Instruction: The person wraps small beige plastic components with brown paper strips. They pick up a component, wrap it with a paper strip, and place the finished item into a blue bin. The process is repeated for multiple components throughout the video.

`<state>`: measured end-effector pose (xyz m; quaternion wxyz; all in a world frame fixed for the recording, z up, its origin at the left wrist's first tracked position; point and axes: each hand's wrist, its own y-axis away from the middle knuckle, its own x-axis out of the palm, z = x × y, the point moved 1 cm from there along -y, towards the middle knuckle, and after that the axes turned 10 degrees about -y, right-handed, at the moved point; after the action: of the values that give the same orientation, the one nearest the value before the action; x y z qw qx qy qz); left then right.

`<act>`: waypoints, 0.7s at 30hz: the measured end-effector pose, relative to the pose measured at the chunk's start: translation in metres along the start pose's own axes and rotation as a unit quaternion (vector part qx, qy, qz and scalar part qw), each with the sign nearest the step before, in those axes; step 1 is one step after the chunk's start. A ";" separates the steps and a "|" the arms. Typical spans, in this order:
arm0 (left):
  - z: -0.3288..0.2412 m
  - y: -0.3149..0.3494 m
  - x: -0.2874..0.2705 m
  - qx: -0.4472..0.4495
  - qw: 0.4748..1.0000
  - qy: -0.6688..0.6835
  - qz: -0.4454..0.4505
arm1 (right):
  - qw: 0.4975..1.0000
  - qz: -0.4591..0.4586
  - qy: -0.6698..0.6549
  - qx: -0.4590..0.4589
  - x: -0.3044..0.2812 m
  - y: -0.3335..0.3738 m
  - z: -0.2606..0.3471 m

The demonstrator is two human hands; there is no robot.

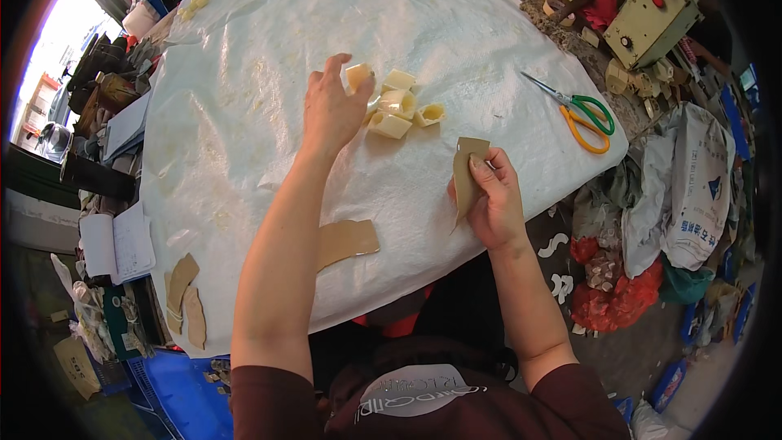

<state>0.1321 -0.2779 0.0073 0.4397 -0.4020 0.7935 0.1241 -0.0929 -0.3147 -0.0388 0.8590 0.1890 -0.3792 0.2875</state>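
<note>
My left hand [334,106] reaches over the white sheet [236,114], its fingers and thumb apart around a cream hollow block [357,75] at the left of a small cluster. Whether the fingertips touch that block is hard to make out. Close by on the right sit several similar short tubular pieces, one of them an open-ended block [430,115]. My right hand [493,195] pinches a curved tan flat piece [467,175] upright between thumb and fingers near the front edge. Another tan piece [350,242] lies flat, partly hidden behind my left forearm.
Scissors [582,114] with green and orange handles lie at the right. More tan strips [183,297] rest at the front left corner. A notebook [118,244] is beyond the left edge; a machine box [652,16], white sack [696,187] and red bags [615,297] are at right.
</note>
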 end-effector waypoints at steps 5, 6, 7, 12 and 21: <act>0.003 -0.022 0.009 -0.072 0.987 0.103 0.102 | 0.999 0.023 0.026 -0.011 0.002 0.002 0.000; 0.013 -0.027 0.008 -0.098 0.967 0.197 0.126 | 0.999 0.024 0.031 -0.014 0.003 0.002 -0.001; 0.026 -0.027 0.005 -0.122 0.935 0.308 0.125 | 0.999 0.021 0.030 -0.015 0.002 0.003 -0.002; 0.055 -0.014 -0.040 -0.156 0.762 0.629 0.011 | 1.000 0.028 0.010 -0.008 0.005 0.001 -0.003; 0.025 0.163 -0.095 0.028 0.908 0.364 0.204 | 0.921 0.181 0.345 0.001 0.053 0.053 0.020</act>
<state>0.0527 -0.1084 0.0427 0.0961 -0.2357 0.9665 0.0335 -0.1086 -0.2660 0.0197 0.8695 0.0068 -0.0869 0.4861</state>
